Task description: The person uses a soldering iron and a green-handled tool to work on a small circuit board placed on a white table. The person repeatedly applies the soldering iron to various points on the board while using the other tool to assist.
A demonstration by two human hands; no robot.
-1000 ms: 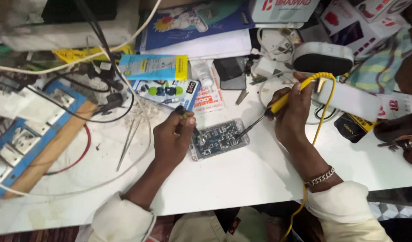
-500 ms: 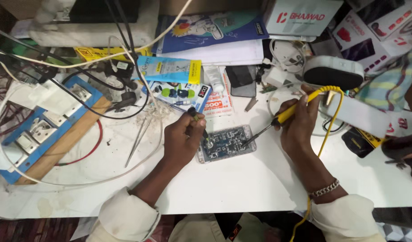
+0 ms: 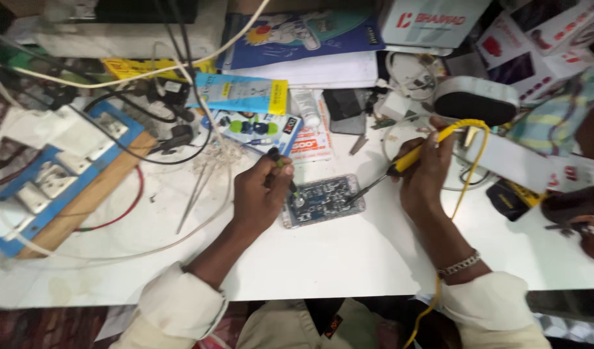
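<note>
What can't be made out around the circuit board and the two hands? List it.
Head view only:
- Soldering iron tip: too small to tell if it touches the circuit board.
- Tool in the left hand: mostly hidden by the fingers.
- Board's left edge: covered by that hand.
- Right hand hides the iron's grip.

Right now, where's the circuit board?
In the head view the circuit board lies flat on the white table, near centre, between the left hand and the right hand, with the soldering iron tip at its right edge.

Soldering iron (image 3: 410, 158): yellow plastic handle, thin metal tip. Circuit board (image 3: 323, 200): dark, glossy, clear plastic frame. Tweezers (image 3: 195, 194): bare metal. Table (image 3: 335, 258): smooth white laminate. Switch board (image 3: 58, 187): wood base, blue and white plastic. Sleeve (image 3: 180, 310): pale matt cloth.
</note>
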